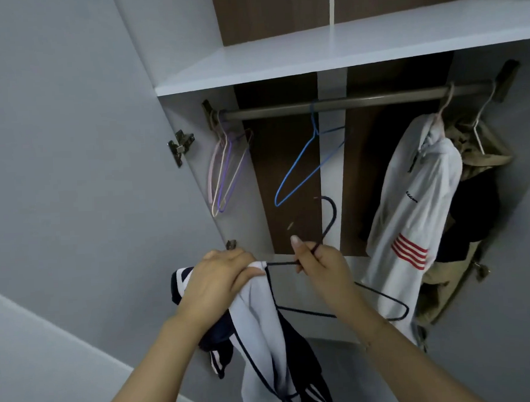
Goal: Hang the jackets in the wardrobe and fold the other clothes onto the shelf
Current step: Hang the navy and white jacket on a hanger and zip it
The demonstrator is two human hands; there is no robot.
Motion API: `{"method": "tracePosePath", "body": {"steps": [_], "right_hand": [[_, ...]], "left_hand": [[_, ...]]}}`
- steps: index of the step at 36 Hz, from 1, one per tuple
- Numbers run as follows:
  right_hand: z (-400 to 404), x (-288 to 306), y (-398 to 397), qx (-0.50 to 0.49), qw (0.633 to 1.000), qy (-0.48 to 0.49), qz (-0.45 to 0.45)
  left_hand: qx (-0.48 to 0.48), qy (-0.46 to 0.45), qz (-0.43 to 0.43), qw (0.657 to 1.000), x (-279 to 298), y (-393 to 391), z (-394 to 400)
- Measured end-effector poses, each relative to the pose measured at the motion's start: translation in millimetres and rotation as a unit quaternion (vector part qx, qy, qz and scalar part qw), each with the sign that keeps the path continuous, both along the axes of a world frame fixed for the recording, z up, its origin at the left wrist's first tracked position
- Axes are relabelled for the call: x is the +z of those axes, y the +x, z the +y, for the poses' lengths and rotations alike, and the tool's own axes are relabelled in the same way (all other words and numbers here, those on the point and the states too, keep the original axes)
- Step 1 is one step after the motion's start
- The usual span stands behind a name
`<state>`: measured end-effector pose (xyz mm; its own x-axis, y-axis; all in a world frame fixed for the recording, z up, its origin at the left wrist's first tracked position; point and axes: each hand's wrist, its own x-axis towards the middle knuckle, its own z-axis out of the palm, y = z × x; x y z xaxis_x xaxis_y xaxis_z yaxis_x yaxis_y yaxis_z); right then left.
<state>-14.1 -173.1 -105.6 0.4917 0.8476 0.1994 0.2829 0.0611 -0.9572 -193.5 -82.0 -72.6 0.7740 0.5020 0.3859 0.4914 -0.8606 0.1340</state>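
Below the wardrobe rail [338,102], in front of the open cupboard, a white-and-navy jacket [263,331] hangs limp from the left hand [221,278], whose fingers are curled over a bunched edge of the cloth near the collar. It looks soft and light, a thin sporty fabric with navy piping and striped trim — it will sag and slide unless held at the shoulder seam or collar, so that is the place to grip while feeding it on. The right hand [316,259] pinches a dark wire hanger [347,306] at its neck just under the hook, thumb and fingers closed round the thin wire; one arm of the hanger reaches into the cloth at the left hand. The hanger looks stiff but springy and slim, liable to twist in the fingers. On the rail hang a bare blue hanger [307,165], a cluster of pale pink and purple hangers [223,172] at the far left, and to the right a white jacket with red stripes [410,212] beside a khaki garment [480,161] — above runs a smooth white shelf [342,51] against dark wood backing.
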Motion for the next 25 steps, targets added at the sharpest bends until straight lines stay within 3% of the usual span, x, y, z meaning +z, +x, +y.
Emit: {"method": "tracePosePath", "body": {"steps": [3,6,9,11,13,14,15,17,20,25], "right_hand": [[10.8,25.4,13.0,-0.012,0.995,0.031,-0.090],[12.7,38.4,30.9,-0.059,0.969,0.117,-0.208],[-5.6,20.7,45.6,-0.135,0.953,0.208,-0.175],[-21.6,-14.6,47.7,-0.152,0.956,0.216,-0.128],[-26.6,-57.4,48.3,-0.122,0.983,0.119,-0.063],[-23.5,-79.2,49.1,-0.081,0.996,0.024,-0.033],[-18.2,-99.9,49.6,-0.026,0.996,-0.085,-0.003],[-4.2,-131.2,46.7,0.091,0.957,-0.254,0.106],[19.7,-163.9,40.6,0.138,0.908,-0.307,0.249],[63.4,-201.3,36.1,0.143,0.916,-0.318,0.199]], "left_hand": [[0.024,-0.091,-0.058,0.994,-0.4,12.1,8.5],[0.059,-0.213,-0.148,0.964,4.8,22.3,17.9],[0.085,-0.306,-0.268,0.910,14.8,25.9,26.0],[0.105,-0.334,-0.316,0.882,20.5,25.2,32.7],[0.110,-0.340,-0.344,0.868,27.6,25.1,37.3],[0.107,-0.342,-0.356,0.863,31.9,26.1,37.9],[0.102,-0.345,-0.366,0.859,36.1,27.5,37.7],[0.098,-0.340,-0.375,0.857,44.4,30.2,34.2],[0.101,-0.319,-0.375,0.865,52.9,33.3,26.3],[0.090,-0.324,-0.368,0.867,61.0,30.1,14.7]]}}
